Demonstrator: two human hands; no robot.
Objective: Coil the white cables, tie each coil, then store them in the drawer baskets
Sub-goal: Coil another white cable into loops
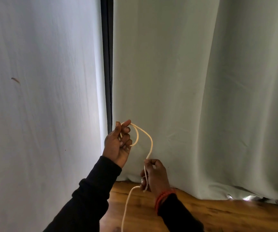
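Left hand point(118, 144) raised, palm up, fingers curled; right hand point(153, 176) lower, fist closed, knuckles up

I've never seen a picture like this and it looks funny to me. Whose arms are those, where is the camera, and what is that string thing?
The camera sits on a person's head and looks forward and down, so you see that person's own arms in black sleeves, as if they were yours. There is just this one picture, from that one spot.

The left hand is raised and holds a small loop of white cable, pinched near the fingertips. The right hand is lower and grips the same cable further along. It wears an orange band at the wrist. From there the cable hangs down out of the picture.

Behind the hands hang pale curtains with a dark strip between them. Below is a wooden floor. Nothing else lies there that I can see.
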